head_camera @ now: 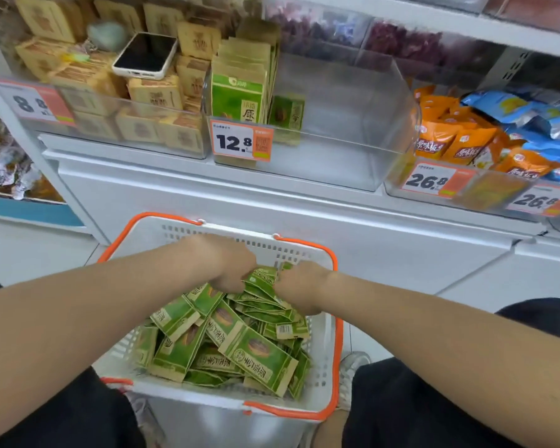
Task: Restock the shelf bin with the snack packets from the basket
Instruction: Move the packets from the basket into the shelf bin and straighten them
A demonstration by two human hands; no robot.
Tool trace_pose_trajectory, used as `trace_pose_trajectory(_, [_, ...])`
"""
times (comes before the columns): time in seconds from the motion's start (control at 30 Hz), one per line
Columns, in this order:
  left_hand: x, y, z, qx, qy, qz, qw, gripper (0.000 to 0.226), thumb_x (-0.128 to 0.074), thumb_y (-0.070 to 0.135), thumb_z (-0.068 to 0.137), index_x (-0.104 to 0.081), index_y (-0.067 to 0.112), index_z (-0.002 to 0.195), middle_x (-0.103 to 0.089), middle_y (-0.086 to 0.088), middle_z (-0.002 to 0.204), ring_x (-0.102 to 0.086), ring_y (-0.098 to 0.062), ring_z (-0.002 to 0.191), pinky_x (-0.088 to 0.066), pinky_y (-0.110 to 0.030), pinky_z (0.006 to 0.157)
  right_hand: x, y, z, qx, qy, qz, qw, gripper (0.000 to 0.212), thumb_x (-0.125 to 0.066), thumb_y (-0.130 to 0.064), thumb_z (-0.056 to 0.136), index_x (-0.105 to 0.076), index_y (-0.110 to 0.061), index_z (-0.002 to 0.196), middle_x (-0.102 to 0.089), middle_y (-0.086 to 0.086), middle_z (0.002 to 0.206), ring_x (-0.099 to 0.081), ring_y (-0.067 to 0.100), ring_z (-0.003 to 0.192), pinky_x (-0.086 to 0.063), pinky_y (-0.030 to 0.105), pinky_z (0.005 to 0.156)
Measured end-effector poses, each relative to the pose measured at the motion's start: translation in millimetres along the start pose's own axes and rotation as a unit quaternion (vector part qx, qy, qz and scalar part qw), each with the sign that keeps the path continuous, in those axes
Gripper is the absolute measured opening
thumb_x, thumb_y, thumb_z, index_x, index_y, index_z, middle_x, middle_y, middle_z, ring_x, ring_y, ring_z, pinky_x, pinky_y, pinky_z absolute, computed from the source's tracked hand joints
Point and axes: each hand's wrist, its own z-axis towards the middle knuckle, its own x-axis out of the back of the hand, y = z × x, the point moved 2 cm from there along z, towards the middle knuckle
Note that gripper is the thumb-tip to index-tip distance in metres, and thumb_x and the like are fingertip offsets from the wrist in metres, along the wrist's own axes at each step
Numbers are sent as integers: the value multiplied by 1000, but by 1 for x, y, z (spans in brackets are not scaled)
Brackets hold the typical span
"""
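Observation:
A white basket (324, 357) with orange handles sits low in front of me, full of green snack packets (240, 344). My left hand (223, 263) and my right hand (299, 284) are both down at the far end of the pile, fingers curled round a bunch of green packets (261, 279) held between them. Above, the clear shelf bin (353, 124) with the 12.8 price tag (241, 140) holds a short upright row of the same green packets (240, 88) at its left side; the rest of the bin shows bare plastic.
A phone (144, 56) lies on tan boxes in the bin to the left. Orange and blue packets (466, 137) fill the bin to the right. A white shelf ledge (272, 202) juts out above the basket. My knees flank the basket.

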Motion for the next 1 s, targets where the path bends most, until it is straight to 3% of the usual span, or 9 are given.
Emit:
trace_pose_trajectory(0.17, [-15, 10, 5, -23, -1, 23, 999, 26, -47, 31, 106, -64, 16, 118, -64, -4, 109, -63, -24, 86, -51, -37, 70, -61, -42, 17, 72, -94, 26, 993, 68, -65, -3, 94, -36, -18, 154, -55, 5, 89, -60, 27, 80, -53, 38, 60])
trace_pose_trajectory(0.27, [-21, 11, 9, -18, 12, 35, 999, 23, -46, 24, 103, -64, 14, 111, -62, -4, 100, -59, -20, 73, -49, -36, 62, -74, -62, 20, 90, -157, 120, 976, 99, -60, 4, 92, -5, -33, 166, -54, 20, 137, -62, 37, 103, -55, 43, 77])
trace_pose_trajectory(0.37, [-29, 12, 15, -18, 1, 39, 999, 23, -47, 20, 100, -66, 15, 111, -65, -3, 99, -65, -20, 78, -46, -32, 58, -74, -88, 25, 57, -161, 146, 974, 86, -56, 2, 97, -13, -28, 165, -29, 25, 156, -47, 44, 127, -44, 41, 79])
trace_pose_trajectory(0.53, [-33, 14, 19, -34, -3, 41, 999, 23, -48, 23, 103, -67, 15, 113, -67, -2, 101, -69, -21, 87, -46, -30, 59, -71, -113, 49, -1, -113, 233, 966, 30, -63, 5, 88, -62, -7, 115, -40, 28, 138, -56, 33, 90, -48, 37, 71])
trace_pose_trajectory(0.63, [-33, 15, 20, -34, 2, 43, 998, 23, -48, 21, 103, -66, 14, 115, -65, -2, 98, -67, -21, 86, -49, -32, 61, -65, -111, 52, 2, -106, 249, 963, 30, -63, 9, 87, -70, -8, 111, -36, 28, 145, -62, 33, 88, -49, 34, 66])
trace_pose_trajectory(0.7, [-33, 13, 20, -30, 2, 42, 999, 24, -48, 19, 102, -66, 15, 118, -65, -3, 101, -68, -23, 88, -49, -33, 62, -63, -108, 51, 10, -87, 263, 961, 42, -65, 10, 89, -70, -13, 124, -33, 26, 153, -65, 39, 104, -50, 35, 73])
trace_pose_trajectory(0.77, [-33, 11, 20, -26, 7, 37, 999, 26, -49, 15, 102, -65, 17, 123, -66, -4, 108, -68, -25, 90, -47, -34, 60, -62, -108, 51, 41, -60, 262, 962, 40, -67, 7, 89, -72, -14, 123, -58, 15, 138, -64, 34, 114, -54, 36, 79])
trace_pose_trajectory(0.87, [-29, 8, 18, -26, 18, 31, 999, 25, -50, 10, 102, -65, 16, 121, -62, -4, 99, -65, -25, 80, -42, -33, 54, -57, -105, 47, 57, -46, 255, 964, 30, -69, 0, 85, -67, -15, 111, -70, 5, 105, -66, 27, 93, -59, 38, 74])
trace_pose_trajectory(1.0, [-21, 4, 12, -12, 11, 23, 1000, 24, -53, 3, 100, -64, 12, 120, -62, -5, 98, -64, -25, 80, -49, -34, 60, -29, -78, 40, 14, 12, 289, 957, 52, -72, -11, 82, -40, -14, 124, -60, 6, 91, -62, 27, 80, -58, 40, 63])
